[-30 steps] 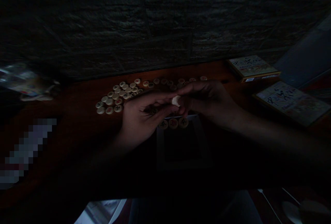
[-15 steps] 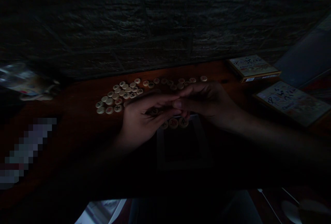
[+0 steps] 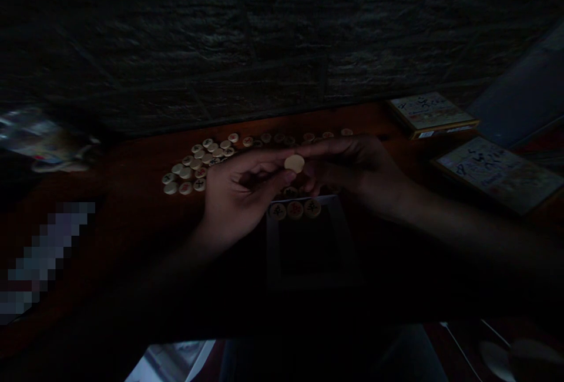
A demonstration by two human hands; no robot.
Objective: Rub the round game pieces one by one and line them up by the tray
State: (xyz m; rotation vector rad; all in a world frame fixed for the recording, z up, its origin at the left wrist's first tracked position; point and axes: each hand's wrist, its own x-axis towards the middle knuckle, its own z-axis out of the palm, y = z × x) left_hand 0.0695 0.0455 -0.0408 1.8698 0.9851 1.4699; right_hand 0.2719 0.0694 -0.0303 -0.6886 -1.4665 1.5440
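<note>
A round wooden Chinese chess piece (image 3: 294, 164) is held up in front of me, its plain side showing. My left hand (image 3: 238, 197) is closed on it between thumb and fingers. From the other side, my right hand (image 3: 359, 170) is closed with its fingertips at the piece's right edge. Just below the hands sits a shallow tray with a pale rim (image 3: 273, 253). Along its far end lie three marked pieces, among them a red one (image 3: 295, 210); another piece behind them is partly covered by the hands.
Several loose pieces (image 3: 185, 173) spread over the wooden table (image 3: 127, 164) at left, and others line the back below the stone wall (image 3: 282, 53). Two printed boxes, one behind (image 3: 434, 113) and one nearer (image 3: 497, 173), lie at right. A clear plastic bag (image 3: 39, 138) stands far left.
The piece, hidden between my fingers before, now shows its plain face. My hands have shifted slightly up and apart, uncovering more of the pieces in the tray.
</note>
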